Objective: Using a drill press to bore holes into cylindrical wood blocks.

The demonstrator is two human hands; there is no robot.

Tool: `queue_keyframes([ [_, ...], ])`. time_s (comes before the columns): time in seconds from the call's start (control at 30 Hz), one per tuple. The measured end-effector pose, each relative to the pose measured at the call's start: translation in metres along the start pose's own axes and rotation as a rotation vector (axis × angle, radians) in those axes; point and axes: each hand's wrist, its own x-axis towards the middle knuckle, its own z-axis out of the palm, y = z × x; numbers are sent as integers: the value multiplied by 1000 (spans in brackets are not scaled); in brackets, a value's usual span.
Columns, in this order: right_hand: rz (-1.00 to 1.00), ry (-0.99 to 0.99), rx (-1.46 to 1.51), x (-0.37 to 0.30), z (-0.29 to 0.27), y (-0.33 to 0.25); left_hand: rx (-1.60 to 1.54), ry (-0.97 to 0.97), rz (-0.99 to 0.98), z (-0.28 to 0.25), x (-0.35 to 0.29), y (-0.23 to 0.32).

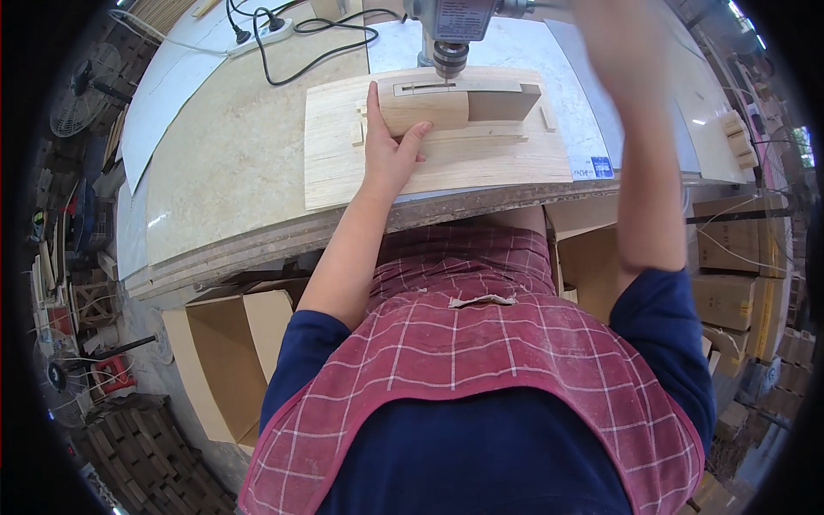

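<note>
My left hand (390,154) grips the left end of a pale wooden block (427,110), its thumb along the near side and a finger around the end. A long narrow slot runs along the block's top, and its right part is a darker, flat-sided section. The block sits on a light wooden board (343,182) with small wooden strips fixed around it. Directly above hangs the chuck (451,58) of a drill press (457,19), its thin bit down at the slot. My right hand (611,43) is raised at the upper right, smeared by motion, its fingers not readable.
The board lies on a worn worktable (232,189). A white power strip (262,39) with black plugs and a looping black cable (330,51) is at the back left. Small wooden pieces (738,137) stand at the right edge. An open cardboard box (225,352) is below the table.
</note>
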Motion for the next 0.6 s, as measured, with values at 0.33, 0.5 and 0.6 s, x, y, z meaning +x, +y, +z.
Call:
queue_keyframes([
  [0.33,114,-341,194,59,-2,19,13,-109,60,27,5,-8],
  [0.5,46,-155,142,16,-7,13,16,-115,35,27,4,-5],
  [0.6,118,-130,228,-11,-3,-2,5,-99,17,21,2,-7],
])
